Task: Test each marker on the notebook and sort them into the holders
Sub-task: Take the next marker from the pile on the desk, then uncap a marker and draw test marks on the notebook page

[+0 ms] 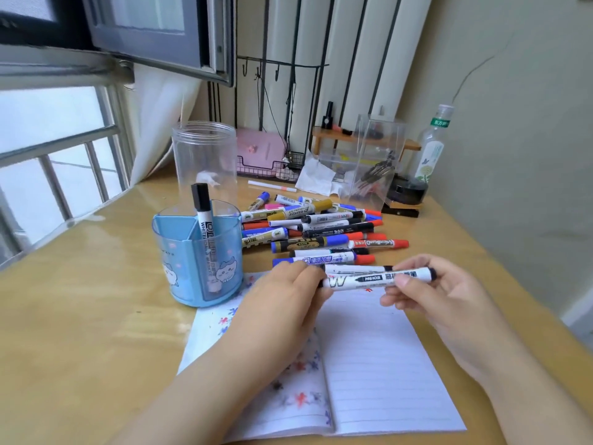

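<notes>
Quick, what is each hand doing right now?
Left hand: grips the cap end of the white black-capped marker.
Right hand: fingers pinch the same marker's other end.

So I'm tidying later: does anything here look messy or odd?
Mostly the marker pile: they lie loose, crisscrossed, behind the notebook. A crumpled tissue sits beyond. Nothing looks spilled or broken.

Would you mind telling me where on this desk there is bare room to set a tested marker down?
Bare desk lies left of the blue holder and notebook, toward the window. A narrower strip runs right of the marker pile, toward the wall. The back is crowded: the pile, clear jar, acrylic box and bottle. The notebook's right page is unmarked.
</notes>
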{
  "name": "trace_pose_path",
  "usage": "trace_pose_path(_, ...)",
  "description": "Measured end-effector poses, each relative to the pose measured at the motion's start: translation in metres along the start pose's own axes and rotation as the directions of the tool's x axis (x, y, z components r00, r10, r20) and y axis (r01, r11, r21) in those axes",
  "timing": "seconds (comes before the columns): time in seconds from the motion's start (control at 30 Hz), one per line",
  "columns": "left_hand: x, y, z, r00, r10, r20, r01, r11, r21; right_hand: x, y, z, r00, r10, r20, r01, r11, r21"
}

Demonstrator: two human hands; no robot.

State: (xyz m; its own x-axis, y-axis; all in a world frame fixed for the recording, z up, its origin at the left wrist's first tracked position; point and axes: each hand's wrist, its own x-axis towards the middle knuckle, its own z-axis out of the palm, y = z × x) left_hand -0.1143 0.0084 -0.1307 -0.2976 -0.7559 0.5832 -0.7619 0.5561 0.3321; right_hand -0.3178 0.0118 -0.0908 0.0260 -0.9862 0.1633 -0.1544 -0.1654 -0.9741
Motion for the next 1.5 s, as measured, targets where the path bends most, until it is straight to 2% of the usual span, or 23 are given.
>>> trace_pose_path(0.07, 0.000, -0.002, 0.003, 0.999, 0.017, 0.044, -0.017, 1.000, 0.009, 0.003, 0.015, -0.008, 1.000, -0.028, 0.010, 0.030, 0.971, -0.236)
trace_pose_path(0.1, 0.000, -0.003, 0.006, 0.997, 0.025, 0.078, -0.025, 1.000, 0.001, 0.004, 0.020, -0.013, 0.994, -0.110, 0.007, 0.101, 0.892, -0.441)
trace_pose_path(0.13, 0.000, -0.003, 0.008, 0.993, 0.034, 0.111, -0.034, 0.999, -0.004, 0.005, 0.024, -0.015, 0.972, -0.232, 0.029, 0.198, 0.748, -0.634)
trace_pose_path(0.17, -0.001, -0.002, 0.010, 0.989, 0.043, 0.139, -0.043, 0.999, -0.005, 0.006, 0.027, -0.015, 0.938, -0.334, 0.093, 0.286, 0.593, -0.753)
trace_pose_path(0.2, -0.002, -0.001, 0.012, 0.986, 0.049, 0.158, -0.049, 0.999, -0.006, 0.006, 0.032, -0.012, 0.906, -0.387, 0.172, 0.357, 0.479, -0.802)
trace_pose_path(0.23, -0.002, 0.000, 0.014, 0.984, 0.047, 0.172, -0.047, 0.999, -0.008, 0.004, 0.035, -0.007, 0.880, -0.407, 0.243, 0.415, 0.413, -0.811)
trace_pose_path(0.33, -0.004, 0.003, 0.016, 0.981, 0.061, 0.182, -0.051, 0.997, -0.061, -0.001, 0.039, 0.018, 0.822, -0.417, 0.387, 0.522, 0.282, -0.805)
trace_pose_path(0.43, -0.005, 0.003, 0.017, 0.975, 0.103, 0.195, -0.089, 0.993, -0.081, -0.003, 0.041, 0.029, 0.783, -0.437, 0.443, 0.549, 0.152, -0.822)
trace_pose_path(0.53, -0.005, -0.002, 0.015, 0.971, 0.103, 0.217, -0.094, 0.994, -0.053, -0.004, 0.041, 0.024, 0.778, -0.439, 0.449, 0.535, 0.090, -0.840)
trace_pose_path(0.8, -0.004, -0.005, 0.014, 0.954, 0.096, 0.284, -0.051, 0.985, -0.163, -0.009, 0.039, 0.026, 0.785, -0.390, 0.482, 0.563, 0.123, -0.817)
trace_pose_path(0.97, -0.003, -0.005, 0.012, 0.940, 0.197, 0.279, -0.128, 0.961, -0.245, -0.010, 0.037, 0.015, 0.836, -0.245, 0.490, 0.546, 0.454, -0.705)
trace_pose_path(1.2, -0.003, -0.003, 0.011, 0.936, 0.227, 0.267, -0.162, 0.956, -0.245, -0.005, 0.032, 0.011, 0.825, -0.206, 0.526, 0.526, 0.621, -0.581)
trace_pose_path(1.27, -0.003, -0.003, 0.011, 0.936, 0.231, 0.264, -0.165, 0.954, -0.250, -0.005, 0.031, 0.010, 0.829, -0.189, 0.527, 0.511, 0.638, -0.576)
trace_pose_path(1.4, -0.002, -0.004, 0.011, 0.936, 0.227, 0.269, -0.155, 0.952, -0.264, -0.007, 0.027, 0.012, 0.834, -0.176, 0.523, 0.516, 0.584, -0.626)
trace_pose_path(1.5, -0.003, -0.003, 0.010, 0.935, 0.235, 0.267, -0.161, 0.949, -0.271, -0.008, 0.025, 0.011, 0.842, -0.163, 0.515, 0.502, 0.586, -0.636)
